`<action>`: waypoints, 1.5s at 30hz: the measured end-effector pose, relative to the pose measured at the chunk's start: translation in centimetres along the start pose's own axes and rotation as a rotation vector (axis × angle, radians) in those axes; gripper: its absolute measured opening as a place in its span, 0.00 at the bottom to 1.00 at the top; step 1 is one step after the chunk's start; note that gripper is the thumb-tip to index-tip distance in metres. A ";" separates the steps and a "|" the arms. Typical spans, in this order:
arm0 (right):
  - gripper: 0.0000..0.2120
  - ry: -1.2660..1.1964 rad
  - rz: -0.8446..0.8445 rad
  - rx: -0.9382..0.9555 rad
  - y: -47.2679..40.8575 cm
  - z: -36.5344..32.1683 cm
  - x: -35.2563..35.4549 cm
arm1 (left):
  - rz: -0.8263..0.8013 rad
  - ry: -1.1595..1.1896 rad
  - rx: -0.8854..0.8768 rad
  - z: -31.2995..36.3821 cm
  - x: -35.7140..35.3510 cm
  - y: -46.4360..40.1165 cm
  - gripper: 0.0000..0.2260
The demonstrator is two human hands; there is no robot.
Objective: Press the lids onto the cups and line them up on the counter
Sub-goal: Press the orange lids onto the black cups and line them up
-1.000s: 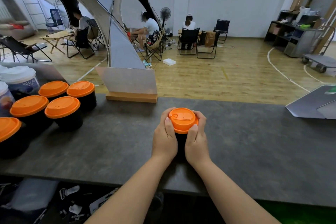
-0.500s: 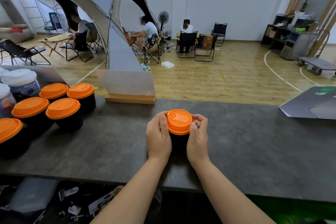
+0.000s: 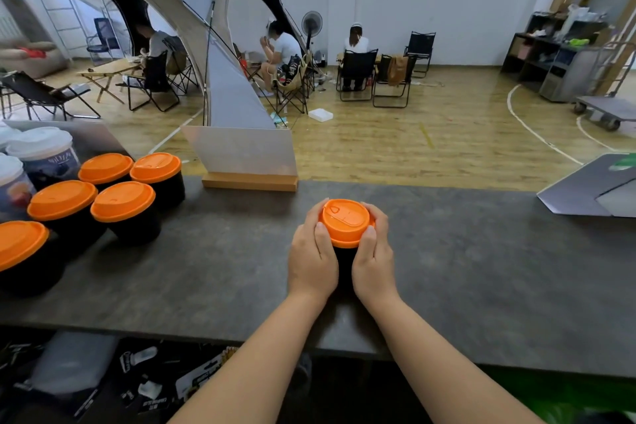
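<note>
Standing upright near the middle of the dark grey counter (image 3: 481, 268), a black cup (image 3: 344, 260) wore an orange lid (image 3: 345, 221) and was clasped from both sides. The left hand (image 3: 311, 260) curled round the cup's left side with its thumb lying up against the lid's rim, and its fingers wrapped over the far edge of the lid. The right hand (image 3: 373, 263) mirrored it on the right side, thumb against the rim and fingers bent round the lid's far right edge, so both hands were grasping the lidded cup rather than lying loose. The lid sat level on the cup, its raised sip tab facing the far side. Well apart to the left stood a cluster of five lidded cups (image 3: 125, 213), black with orange lids, packed close to one another, the nearest one cut off by the picture's left edge. Behind them at the left edge were cups with white lids (image 3: 41, 151). A frosted sign panel in a wooden base (image 3: 249, 165) stood at the counter's far edge, between the cluster and the held cup. A grey folded board (image 3: 585, 193) lay at the counter's far right.
</note>
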State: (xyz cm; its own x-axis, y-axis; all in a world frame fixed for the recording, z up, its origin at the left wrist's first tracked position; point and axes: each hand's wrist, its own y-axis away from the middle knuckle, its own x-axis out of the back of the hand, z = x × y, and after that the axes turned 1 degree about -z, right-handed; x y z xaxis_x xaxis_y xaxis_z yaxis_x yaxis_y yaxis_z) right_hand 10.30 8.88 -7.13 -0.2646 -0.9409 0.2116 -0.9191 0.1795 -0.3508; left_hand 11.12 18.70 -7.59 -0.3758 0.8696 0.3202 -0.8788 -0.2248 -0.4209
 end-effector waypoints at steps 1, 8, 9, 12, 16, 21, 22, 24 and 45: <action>0.21 0.009 0.006 0.002 0.0 0.0 -0.1 | 0.003 -0.013 -0.003 -0.1 -0.1 -0.1 0.25; 0.18 0.037 0.006 0.023 -0.1 0.1 -0.3 | -0.011 -0.021 0.016 -0.4 -0.2 -0.2 0.25; 0.19 0.040 -0.005 0.022 -0.1 0.2 -0.2 | -0.022 0.001 0.020 -0.2 -0.1 -0.2 0.24; 0.21 0.052 0.021 0.023 -0.1 0.4 -0.3 | -0.080 0.099 0.068 0.2 0.0 -0.2 0.21; 0.17 0.061 0.234 -0.046 -0.2 0.3 0.0 | -0.042 0.188 0.107 0.0 0.0 -0.2 0.22; 0.17 -0.039 0.208 -0.108 0.0 0.0 0.4 | 0.025 0.196 0.136 0.3 0.1 -0.3 0.21; 0.18 -0.068 0.177 -0.122 -0.1 0.1 0.3 | 0.035 0.197 0.146 0.3 0.2 -0.3 0.21; 0.17 -0.090 0.081 -0.126 -0.1 -0.2 0.2 | 0.053 0.215 0.162 0.3 0.3 -0.4 0.25; 0.09 -0.402 -0.516 -0.183 6.3 -9.5 -20.6 | 0.461 0.324 0.387 -5.0 22.1 3.0 0.19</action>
State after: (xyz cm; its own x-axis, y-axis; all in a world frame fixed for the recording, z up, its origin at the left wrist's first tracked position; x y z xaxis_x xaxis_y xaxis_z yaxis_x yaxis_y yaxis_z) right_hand 7.21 32.13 -5.02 0.3176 -0.9465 -0.0571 -0.9425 -0.3085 -0.1286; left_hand 1.61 39.47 -6.00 -0.6826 0.7217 -0.1149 -0.7149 -0.6920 -0.1003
